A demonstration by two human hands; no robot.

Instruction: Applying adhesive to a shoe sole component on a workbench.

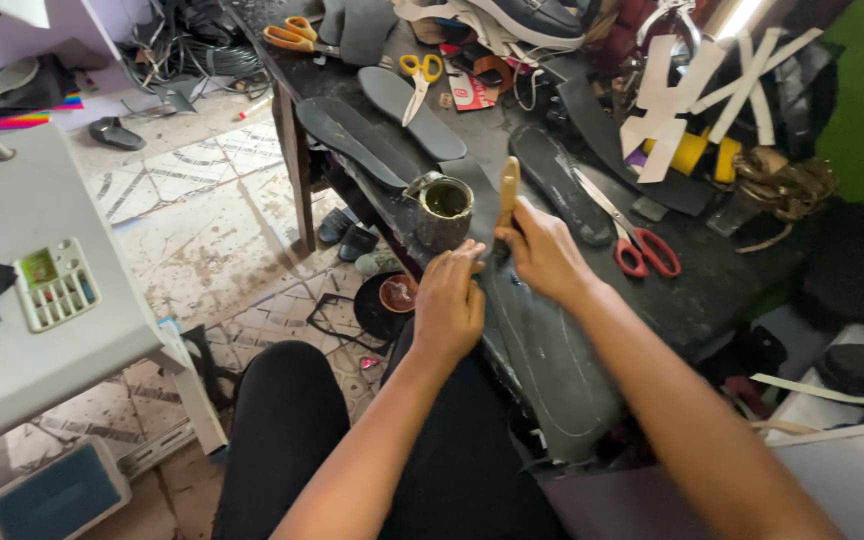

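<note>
- At the near edge of the dark workbench [722, 290] we hold a long grey insole [552, 370] that lies from about twelve o'clock down toward five o'clock of our hands.
- Our left hand [449, 305] presses flat on the insole's upper end, fingers together and closed on nothing.
- Our right hand [544, 252] is clamped around a brush with a pale wooden handle [508, 190], which stands up at twelve o'clock; the bristle end is hidden behind the fingers.
- A small open glue tin [443, 210] sits at eleven o'clock of the left hand, just beside the brush and near the bench edge.
- What could go wrong, as we judge it: the tin could be knocked off toward the floor by a wide sweep of the brush hand; the insole, which overhangs our lap, could slide if the left hand eases; glue could drip on the black trousers [292, 440].
- Counts (only what we can make out): three pairs of scissors, namely one with red handles [646, 252] at three o'clock, one with yellow handles [420, 70] and one with orange handles [288, 34] at eleven o'clock; at least four other insoles farther up the bench; one tin; one brush.
</note>
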